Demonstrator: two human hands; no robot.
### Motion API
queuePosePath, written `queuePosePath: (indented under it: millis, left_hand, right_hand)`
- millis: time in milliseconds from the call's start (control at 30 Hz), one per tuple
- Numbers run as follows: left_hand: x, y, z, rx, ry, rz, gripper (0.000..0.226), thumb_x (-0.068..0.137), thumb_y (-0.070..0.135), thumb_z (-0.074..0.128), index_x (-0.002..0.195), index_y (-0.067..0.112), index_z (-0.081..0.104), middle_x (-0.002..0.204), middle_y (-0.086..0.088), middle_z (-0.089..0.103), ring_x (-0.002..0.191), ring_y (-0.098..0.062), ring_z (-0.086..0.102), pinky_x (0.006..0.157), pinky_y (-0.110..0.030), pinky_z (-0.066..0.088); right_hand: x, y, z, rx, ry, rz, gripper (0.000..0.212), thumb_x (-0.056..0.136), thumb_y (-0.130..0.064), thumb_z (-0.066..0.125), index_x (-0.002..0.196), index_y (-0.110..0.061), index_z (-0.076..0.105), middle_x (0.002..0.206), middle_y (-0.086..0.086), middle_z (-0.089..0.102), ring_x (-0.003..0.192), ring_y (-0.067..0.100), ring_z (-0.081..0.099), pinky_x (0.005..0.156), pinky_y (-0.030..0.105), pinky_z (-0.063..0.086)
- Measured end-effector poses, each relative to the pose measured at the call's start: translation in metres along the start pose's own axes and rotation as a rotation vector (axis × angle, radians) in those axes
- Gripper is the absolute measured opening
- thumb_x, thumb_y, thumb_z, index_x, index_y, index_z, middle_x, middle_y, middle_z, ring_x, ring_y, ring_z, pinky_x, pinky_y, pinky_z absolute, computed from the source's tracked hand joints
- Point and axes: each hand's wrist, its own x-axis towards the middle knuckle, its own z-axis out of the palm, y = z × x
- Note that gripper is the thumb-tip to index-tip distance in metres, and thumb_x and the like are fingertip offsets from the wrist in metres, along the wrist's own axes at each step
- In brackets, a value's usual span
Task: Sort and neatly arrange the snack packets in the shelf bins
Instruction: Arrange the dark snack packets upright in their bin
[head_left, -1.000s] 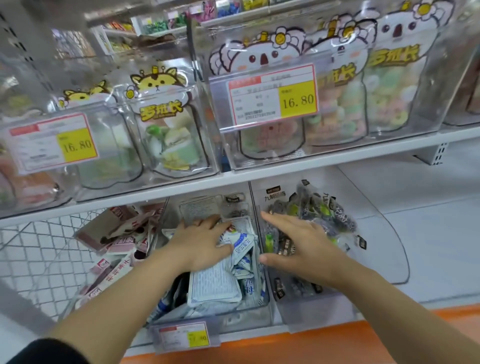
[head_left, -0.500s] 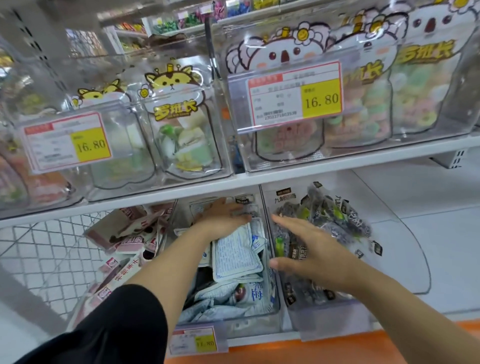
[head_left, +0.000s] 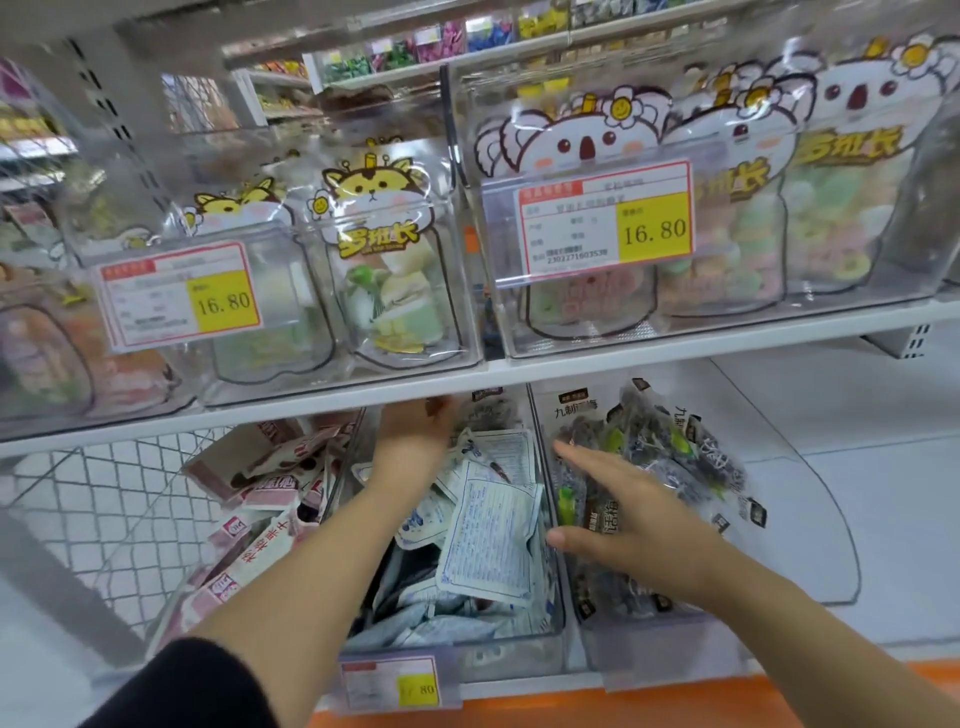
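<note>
Three clear bins sit side by side on the lower shelf. The middle bin (head_left: 558, 613) holds white and blue snack packets (head_left: 493, 535), some lying back side up. My left hand (head_left: 415, 426) reaches deep to the back of this bin, its fingertips hidden under the upper shelf edge. My right hand (head_left: 634, 514) hovers with straight fingers over the right bin (head_left: 660, 649), which holds dark packets with green details (head_left: 670, 457). The left bin holds pink and cream packets (head_left: 265, 499) in a loose heap.
The white upper shelf (head_left: 571, 358) hangs low over the bins and carries clear boxes of animal-shaped candy bags with 16.80 price tags (head_left: 605, 218). A wire mesh panel (head_left: 104, 499) stands at the left. White shelf surface (head_left: 857, 467) lies to the right.
My left hand has slid farther back into the middle bin, off the packet pile. My right hand stays over the right bin. The view has shifted closer and slightly down.
</note>
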Motion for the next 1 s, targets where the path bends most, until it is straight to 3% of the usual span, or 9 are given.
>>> queuePosePath:
  millis: [100, 167, 333, 400, 500, 700, 800, 933, 1000]
  left_hand:
    - [-0.031, -0.006, -0.02, 0.069, 0.113, 0.445, 0.019, 0.088, -0.002, 0.059, 0.099, 0.007, 0.072, 0.089, -0.005, 0.067, 0.074, -0.007, 0.059, 0.072, -0.009, 0.042]
    - [-0.05, -0.013, -0.029, 0.087, 0.106, 0.58, 0.028, 0.084, -0.008, 0.061, 0.101, 0.011, 0.072, 0.091, 0.003, 0.059, 0.073, 0.004, 0.051, 0.076, 0.002, 0.036]
    - [-0.089, -0.005, -0.042, -0.004, 0.036, 0.795, 0.023, 0.09, 0.013, 0.047, 0.104, 0.019, 0.064, 0.1, 0.009, 0.05, 0.099, -0.006, 0.057, 0.088, -0.008, 0.041]
    - [-0.097, 0.01, -0.046, -0.06, 0.047, 0.785, 0.023, 0.09, 0.014, 0.047, 0.102, 0.016, 0.068, 0.099, 0.009, 0.051, 0.098, -0.008, 0.059, 0.086, -0.009, 0.041]
    - [-0.103, 0.035, -0.051, -0.138, 0.086, 0.767, 0.022, 0.09, 0.01, 0.052, 0.101, 0.014, 0.07, 0.096, 0.01, 0.051, 0.092, -0.002, 0.055, 0.081, -0.008, 0.04]
    - [-0.106, 0.076, -0.041, -0.259, 0.068, 0.722, 0.025, 0.088, 0.004, 0.054, 0.101, 0.017, 0.071, 0.095, 0.014, 0.053, 0.089, 0.002, 0.052, 0.076, -0.006, 0.038]
    - [-0.106, 0.082, -0.027, -0.242, -0.038, 0.707, 0.025, 0.091, 0.01, 0.052, 0.106, 0.019, 0.07, 0.096, 0.016, 0.053, 0.087, 0.003, 0.052, 0.073, -0.006, 0.037]
    - [-0.103, 0.072, -0.009, -0.011, -0.202, 0.673, 0.03, 0.096, 0.022, 0.049, 0.123, 0.024, 0.061, 0.107, 0.024, 0.045, 0.1, 0.009, 0.046, 0.086, -0.002, 0.03]
    - [-0.1, 0.063, -0.001, 0.172, -0.285, 0.585, 0.036, 0.098, 0.032, 0.047, 0.133, 0.031, 0.051, 0.124, 0.021, 0.04, 0.116, 0.002, 0.041, 0.1, -0.011, 0.028]
  right_hand:
    - [-0.003, -0.005, 0.001, -0.006, 0.055, 0.009, 0.093, 0.066, -0.07, 0.055, 0.146, -0.044, 0.015, 0.151, -0.021, 0.022, 0.138, 0.002, 0.022, 0.116, 0.034, 0.023]
    - [-0.005, -0.008, 0.004, -0.03, 0.131, 0.003, 0.093, 0.071, -0.064, 0.063, 0.147, -0.037, 0.016, 0.152, -0.018, 0.022, 0.139, 0.004, 0.022, 0.116, 0.03, 0.022]
    - [-0.02, -0.025, 0.005, -0.072, 0.219, -0.107, 0.074, 0.078, -0.046, 0.069, 0.137, -0.047, 0.026, 0.132, -0.033, 0.028, 0.119, -0.016, 0.028, 0.106, 0.013, 0.023]
    - [-0.027, -0.032, 0.006, -0.047, 0.261, -0.164, 0.055, 0.079, -0.037, 0.07, 0.128, -0.042, 0.047, 0.102, -0.038, 0.045, 0.091, -0.018, 0.045, 0.087, 0.003, 0.037]
    - [-0.039, -0.04, 0.005, 0.016, 0.367, -0.25, 0.025, 0.079, -0.024, 0.073, 0.101, -0.035, 0.065, 0.066, -0.029, 0.053, 0.064, -0.009, 0.051, 0.062, 0.001, 0.039]
    - [-0.053, -0.033, -0.012, 0.095, 0.638, -0.247, 0.026, 0.079, -0.008, 0.072, 0.103, -0.02, 0.067, 0.074, -0.029, 0.057, 0.074, -0.014, 0.055, 0.065, -0.002, 0.037]
    - [-0.054, -0.018, -0.028, 0.082, 0.721, -0.177, 0.029, 0.082, -0.008, 0.069, 0.099, -0.03, 0.063, 0.085, -0.029, 0.057, 0.078, -0.01, 0.055, 0.066, 0.006, 0.04]
    - [-0.055, 0.01, -0.044, -0.186, 0.821, -0.174, 0.016, 0.082, -0.016, 0.067, 0.096, -0.021, 0.072, 0.09, -0.021, 0.061, 0.082, 0.005, 0.051, 0.075, 0.008, 0.035]
    - [-0.053, 0.025, -0.047, -0.269, 0.832, -0.116, 0.015, 0.077, -0.008, 0.074, 0.091, -0.015, 0.074, 0.088, -0.01, 0.068, 0.081, 0.013, 0.055, 0.071, 0.014, 0.038]
